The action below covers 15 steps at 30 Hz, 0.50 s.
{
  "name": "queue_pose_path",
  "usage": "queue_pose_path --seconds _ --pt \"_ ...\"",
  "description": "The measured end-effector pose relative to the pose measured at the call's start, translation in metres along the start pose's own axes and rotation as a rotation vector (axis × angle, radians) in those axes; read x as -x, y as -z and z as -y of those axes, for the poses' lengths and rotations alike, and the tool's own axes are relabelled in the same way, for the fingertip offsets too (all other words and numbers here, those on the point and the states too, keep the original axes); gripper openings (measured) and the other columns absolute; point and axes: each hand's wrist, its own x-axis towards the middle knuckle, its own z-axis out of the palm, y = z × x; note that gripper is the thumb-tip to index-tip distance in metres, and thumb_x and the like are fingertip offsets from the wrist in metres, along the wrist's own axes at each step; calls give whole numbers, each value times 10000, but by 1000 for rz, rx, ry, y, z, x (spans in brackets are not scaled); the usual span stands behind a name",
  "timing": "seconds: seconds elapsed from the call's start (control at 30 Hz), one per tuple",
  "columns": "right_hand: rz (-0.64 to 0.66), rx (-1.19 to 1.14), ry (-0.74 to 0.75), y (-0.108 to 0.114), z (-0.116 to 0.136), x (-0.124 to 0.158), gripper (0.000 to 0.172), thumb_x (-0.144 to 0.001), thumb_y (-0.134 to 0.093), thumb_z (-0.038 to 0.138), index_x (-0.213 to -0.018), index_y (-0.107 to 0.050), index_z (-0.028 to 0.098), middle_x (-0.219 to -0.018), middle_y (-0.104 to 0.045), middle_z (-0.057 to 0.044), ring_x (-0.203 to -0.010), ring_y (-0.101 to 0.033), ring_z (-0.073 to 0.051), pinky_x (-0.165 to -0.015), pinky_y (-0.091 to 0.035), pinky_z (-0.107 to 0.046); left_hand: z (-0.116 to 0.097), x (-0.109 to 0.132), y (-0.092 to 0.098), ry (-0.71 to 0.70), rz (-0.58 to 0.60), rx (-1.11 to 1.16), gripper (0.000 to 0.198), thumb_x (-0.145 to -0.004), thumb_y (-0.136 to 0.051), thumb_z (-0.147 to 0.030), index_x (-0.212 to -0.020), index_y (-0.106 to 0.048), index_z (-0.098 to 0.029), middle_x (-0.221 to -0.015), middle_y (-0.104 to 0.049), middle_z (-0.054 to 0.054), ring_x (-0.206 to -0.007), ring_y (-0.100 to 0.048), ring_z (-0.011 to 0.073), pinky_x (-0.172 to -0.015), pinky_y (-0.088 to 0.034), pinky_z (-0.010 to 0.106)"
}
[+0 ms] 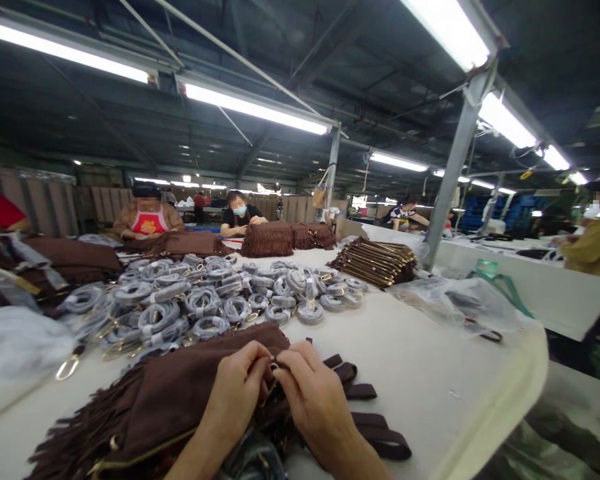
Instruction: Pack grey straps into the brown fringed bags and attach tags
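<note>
A dark brown fringed bag (175, 380) lies on the table below me, with a gold zip along its near edge. My left hand (237, 383) and my right hand (313, 387) meet at the bag's right end, fingers pinched together. Between them shows a small gold metal clasp (274, 366), which both hands grip; the fingertips partly cover it. Brown strap loops (380, 433) stick out beyond my right hand. Under my wrists is a grey plastic-wrapped bundle (255, 457), partly hidden by my arms.
Several coiled straps in grey wrapping (160, 317) are heaped ahead. Brown fringed bags (267, 240) are piled behind them. A stack of gold-edged brown pieces (375, 261) and clear plastic bags (455, 303) lie to the right, near a metal post (455, 167). Co-workers sit across the table.
</note>
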Motion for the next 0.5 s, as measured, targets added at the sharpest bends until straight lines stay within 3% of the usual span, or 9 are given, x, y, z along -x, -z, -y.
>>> queue_pose_path --seconds 0.07,0.13,0.2,0.27,0.33,0.4,0.43,0.5 --pt "17 24 -101 -12 7 28 193 -906 -485 393 -838 -549 224 -813 -624 -52 -665 -620 -193 -577 -433 -262 -2 -1 2 21 55 59 222 -844 -472 -325 -694 -564 -188 -582 -585 -29 -494 -529 119 -493 -384 206" --pt "125 27 -257 -29 9 55 316 -767 -649 456 -982 -560 242 -783 -669 -42 -598 -641 -222 -502 -415 -265 -5 0 4 36 98 86 212 -835 -477 -310 -690 -564 -182 -566 -576 -33 -477 -511 108 -478 -381 197" --pt "237 -90 -377 -46 9 72 445 -704 -704 376 -1100 -530 266 -772 -703 -24 -627 -672 -244 -518 -427 -260 -10 3 8 29 126 42 214 -841 -461 -296 -720 -589 -174 -587 -594 -22 -495 -520 110 -501 -410 201" --pt "303 -300 -447 -55 7 78 499 -673 -709 298 -1130 -511 273 -763 -706 -1 -662 -677 -235 -558 -438 -252 -11 10 19 -22 159 -83 224 -825 -469 -251 -937 -646 -171 -787 -681 20 -610 -589 132 -590 -476 223" --pt "331 -525 -497 -51 5 78 530 -659 -714 290 -1145 -504 258 -694 -665 28 -625 -637 -197 -547 -415 -236 -8 22 39 -105 186 -304 532 -734 -524 -156 -1263 -548 -212 -1168 -655 70 -884 -638 187 -784 -519 285" --pt "349 -753 -576 -35 5 77 583 -680 -725 360 -1196 -478 242 -641 -614 49 -561 -570 -151 -509 -370 -214 0 36 64 -157 202 -588 797 -616 -557 -70 -1383 -448 -258 -1434 -478 86 -1189 -535 269 -998 -446 391" --pt "356 -871 -621 -24 5 77 631 -689 -731 419 -1228 -457 238 -653 -612 49 -547 -549 -134 -503 -357 -205 4 41 77 -155 218 -719 785 -594 -563 -52 -1347 -496 -265 -1459 -453 84 -1258 -481 301 -1051 -399 437" --pt "368 -1087 -687 0 7 79 677 -696 -725 540 -1241 -459 238 -752 -646 23 -580 -553 -120 -537 -376 -200 10 49 97 -115 266 -890 519 -662 -556 -65 -1140 -647 -247 -1332 -575 87 -1207 -530 309 -1033 -408 456"
